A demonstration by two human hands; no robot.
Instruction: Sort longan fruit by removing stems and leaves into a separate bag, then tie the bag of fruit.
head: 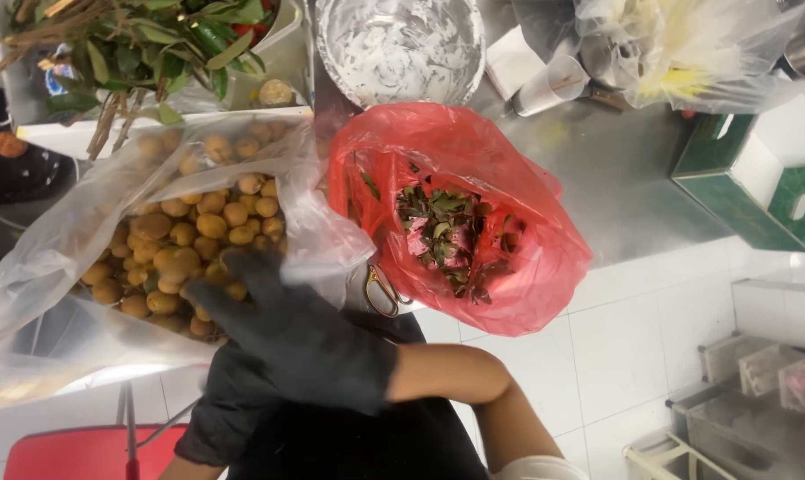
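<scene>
Currently, nearest the cam, I see both hands in black gloves. R hand (282, 324) lies on top, fingers spread flat, fingertips resting on the longan fruits (184, 244) at the mouth of the clear plastic bag (73, 231). It grips nothing that I can make out. L hand (220, 413) sits under the R forearm, mostly covered; cannot tell whether it is open or closed, nor what it touches. A dark apron (367, 449) fills the lower centre.

Longans: tan, round, piled loose inside the clear bag, which lies on its side, opening toward the hands, at the L half of the view. Red stool seat (87, 453) shows low L, below the bag.

Just R of the clear bag, touching it, is a red plastic bag (518, 267), open at top, holding green leaves and stem scraps (447, 236). Scissors w/ yellowish handles (383, 292) lie at the gap between the two bags, partly hidden under the red one.

Both bags rest at the edge of a steel counter (607, 169). White tiled floor (651, 347) lies beyond the edge at R, w/ plastic crates (758, 391) at lower R.

Farther back: leafy branches (153, 44) in a white container upper L; a round metal bowl (400, 44) smeared white, top centre; a clear bag w/ yellow-white contents (687, 53) top R; a green-and-white box (758, 178) at R.
</scene>
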